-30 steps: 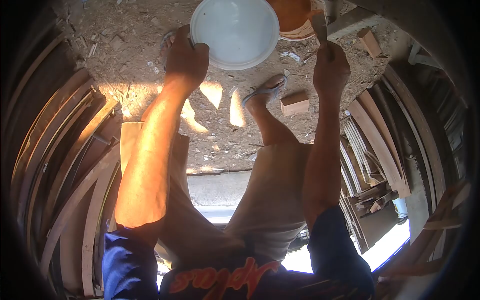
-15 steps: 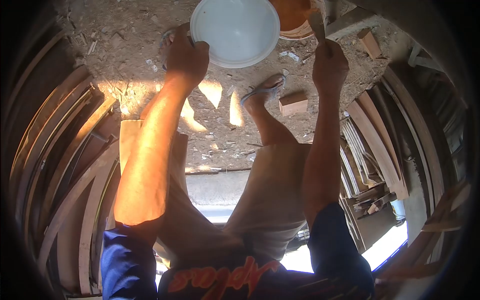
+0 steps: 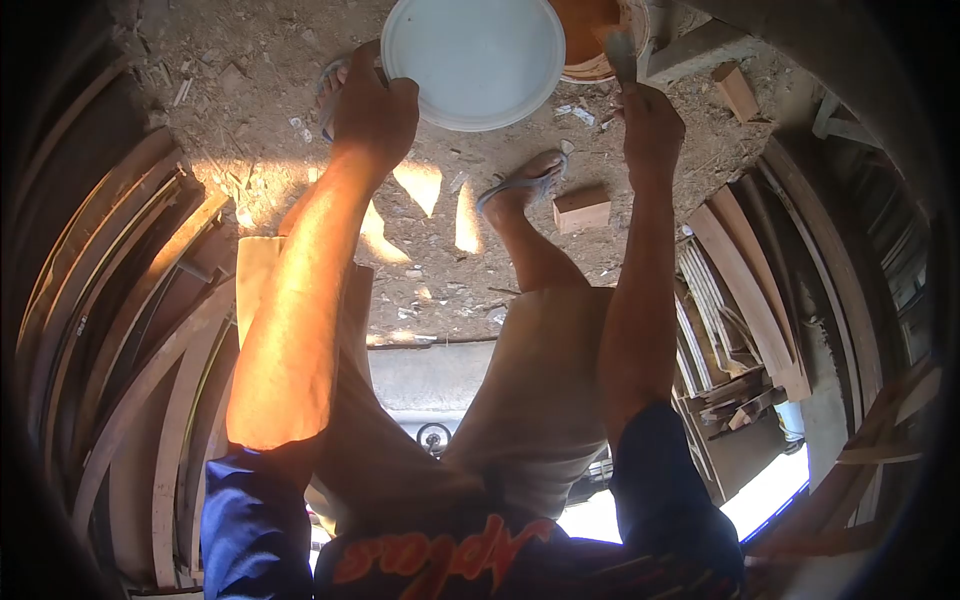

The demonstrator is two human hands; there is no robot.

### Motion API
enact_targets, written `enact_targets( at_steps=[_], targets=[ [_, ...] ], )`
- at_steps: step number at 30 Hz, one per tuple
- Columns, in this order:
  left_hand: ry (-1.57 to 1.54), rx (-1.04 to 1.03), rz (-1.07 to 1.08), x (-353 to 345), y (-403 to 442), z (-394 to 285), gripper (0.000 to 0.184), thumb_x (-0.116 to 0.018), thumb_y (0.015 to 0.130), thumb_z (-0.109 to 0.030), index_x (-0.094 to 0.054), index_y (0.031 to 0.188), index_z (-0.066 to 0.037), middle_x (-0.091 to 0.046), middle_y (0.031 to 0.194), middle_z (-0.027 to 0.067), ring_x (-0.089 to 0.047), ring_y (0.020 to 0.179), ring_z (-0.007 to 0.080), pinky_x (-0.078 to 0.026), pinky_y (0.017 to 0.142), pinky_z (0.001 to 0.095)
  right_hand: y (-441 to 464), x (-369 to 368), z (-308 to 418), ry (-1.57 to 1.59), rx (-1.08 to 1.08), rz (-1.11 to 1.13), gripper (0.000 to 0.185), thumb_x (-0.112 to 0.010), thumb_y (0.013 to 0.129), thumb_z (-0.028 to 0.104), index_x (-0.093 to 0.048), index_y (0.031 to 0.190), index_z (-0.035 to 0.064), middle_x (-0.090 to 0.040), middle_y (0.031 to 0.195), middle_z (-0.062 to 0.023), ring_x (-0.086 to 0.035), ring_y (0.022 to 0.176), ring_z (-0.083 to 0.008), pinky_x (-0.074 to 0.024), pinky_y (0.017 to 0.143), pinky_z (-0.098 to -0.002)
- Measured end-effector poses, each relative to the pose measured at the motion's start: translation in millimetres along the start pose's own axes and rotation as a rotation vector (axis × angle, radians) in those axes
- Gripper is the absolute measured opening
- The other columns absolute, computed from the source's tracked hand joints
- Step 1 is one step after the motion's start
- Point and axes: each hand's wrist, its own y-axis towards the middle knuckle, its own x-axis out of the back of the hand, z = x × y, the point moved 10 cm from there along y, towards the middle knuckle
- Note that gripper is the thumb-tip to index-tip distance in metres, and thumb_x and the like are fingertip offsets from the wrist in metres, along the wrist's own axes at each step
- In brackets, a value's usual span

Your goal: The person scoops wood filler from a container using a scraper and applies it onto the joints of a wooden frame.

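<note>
My left hand [image 3: 372,112] is closed at the left edge of a round white lid [image 3: 475,65] with a raised rim. Its thumb lies beside the rim, and the fingertips are hidden behind the hand. In my right hand [image 3: 655,130] is a flat paintbrush [image 3: 620,58], pinched by its lower part and pointing away from me. The brush's far end lies over the near right edge of a round bucket [image 3: 592,70] with orange-brown stuff inside. Part of this bucket is hidden behind the lid.
Wood chips litter the dirt floor [image 3: 440,185]. A wood block [image 3: 582,209] lies near my sandalled foot [image 3: 525,182], another block [image 3: 737,92] farther right. Boards [image 3: 150,330] stand stacked on the left, and more planks [image 3: 745,290] on the right. A beam [image 3: 700,48] lies beyond the bucket.
My right hand and the brush have shifted slightly left, closer to the bucket. The lid has moved a little to the right; my left hand stays nearly in place.
</note>
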Motion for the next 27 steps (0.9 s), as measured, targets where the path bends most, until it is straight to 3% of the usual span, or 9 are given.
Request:
enact_targets(
  at_steps=[2,9,11,13,15,18,22,24,27],
  targets=[
    [0.0,0.011,0.007,0,2,2,0.055,-0.055,0.084,-0.014,-0.049,0.137,-0.001,-0.069,0.108,0.0215,-0.068,0.101,0.0335,-0.052,0.092,0.0439,-4,4,-17,0.237,-0.122,0.013,0.03,-0.061,0.098,0.024,-0.07,0.105,-0.0036,-0.072,0.092,-0.0076,-0.067,0.079,-0.0148,-0.0507,0.07,-0.0312],
    [-0.004,0.014,0.01,-1,-1,-6,0.058,-0.055,0.083,-0.015,-0.046,0.139,-0.001,-0.07,0.102,0.0203,-0.069,0.097,0.0326,-0.052,0.091,0.0448,-10,11,-26,0.141,-0.092,0.039,0.026,-0.062,0.097,0.023,-0.069,0.101,-0.0011,-0.067,0.082,-0.0063,-0.058,0.065,-0.0134,-0.047,0.067,-0.0288],
    [0.007,-0.015,0.003,-5,2,-5,0.059,-0.054,0.083,-0.015,-0.046,0.14,-0.002,-0.07,0.101,0.0201,-0.069,0.099,0.0333,-0.052,0.092,0.0453,-33,9,-31,0.621,-0.343,0.067,0.024,-0.061,0.097,0.023,-0.069,0.099,-0.0002,-0.065,0.084,-0.0065,-0.055,0.066,-0.0135,-0.0466,0.068,-0.0282],
    [0.013,-0.058,-0.004,-13,14,-16,0.06,-0.053,0.082,-0.014,-0.046,0.141,-0.003,-0.07,0.1,0.02,-0.069,0.102,0.0339,-0.052,0.093,0.0459,-46,14,-31,0.791,-0.305,0.032,0.025,-0.06,0.097,0.022,-0.067,0.101,-0.0024,-0.065,0.087,-0.0088,-0.056,0.071,-0.0156,-0.0472,0.071,-0.0307],
    [0.171,-0.152,0.062,-37,34,-40,0.064,-0.061,0.085,-0.017,-0.041,0.145,-0.006,-0.064,0.121,0.0258,-0.066,0.111,0.0405,-0.052,0.097,0.0474,-53,32,-33,0.952,-0.26,-0.024,0.027,-0.059,0.097,0.021,-0.065,0.103,-0.0045,-0.065,0.091,-0.011,-0.057,0.075,-0.0177,-0.0478,0.073,-0.0333],
    [0.258,-0.406,-0.001,-83,61,-62,0.054,-0.052,0.081,-0.012,-0.055,0.135,-0.004,-0.07,0.114,0.0223,-0.066,0.113,0.0371,-0.051,0.097,0.0462,-70,56,-40,1.079,-0.264,-0.024,0.027,-0.059,0.098,0.02,-0.064,0.106,-0.0049,-0.065,0.094,-0.0125,-0.059,0.084,-0.0197,-0.0476,0.076,-0.0348],
    [0.296,-0.321,0.14,-134,73,-68,0.063,-0.06,0.086,-0.016,-0.045,0.146,-0.009,-0.062,0.127,0.0238,-0.065,0.113,0.0418,-0.053,0.094,0.0504,-72,76,-47,1.123,-0.179,-0.06,0.024,-0.061,0.096,0.019,-0.066,0.104,-0.0032,-0.066,0.095,-0.0123,-0.06,0.085,-0.0197,-0.0477,0.076,-0.0353],
    [0.276,-0.324,-0.011,-134,72,-76,0.036,-0.054,0.089,-0.005,-0.058,0.124,0.003,-0.072,0.093,0.0227,-0.07,0.09,0.0396,-0.055,0.08,0.0483,-72,74,-51,1.14,-0.165,-0.083,0.023,-0.061,0.096,0.019,-0.066,0.104,-0.0026,-0.066,0.095,-0.0123,-0.06,0.085,-0.0197,-0.0479,0.076,-0.0352],
    [0.163,-0.504,-0.044,-130,67,-90,0.051,-0.05,0.083,0.001,-0.048,0.134,0.003,-0.069,0.094,0.0296,-0.067,0.093,0.0489,-0.053,0.082,0.0547,-71,61,-51,1.182,-0.157,-0.053,0.023,-0.061,0.096,0.019,-0.067,0.103,-0.0019,-0.066,0.094,-0.0123,-0.06,0.084,-0.0198,-0.0481,0.076,-0.0349]
  ],
)
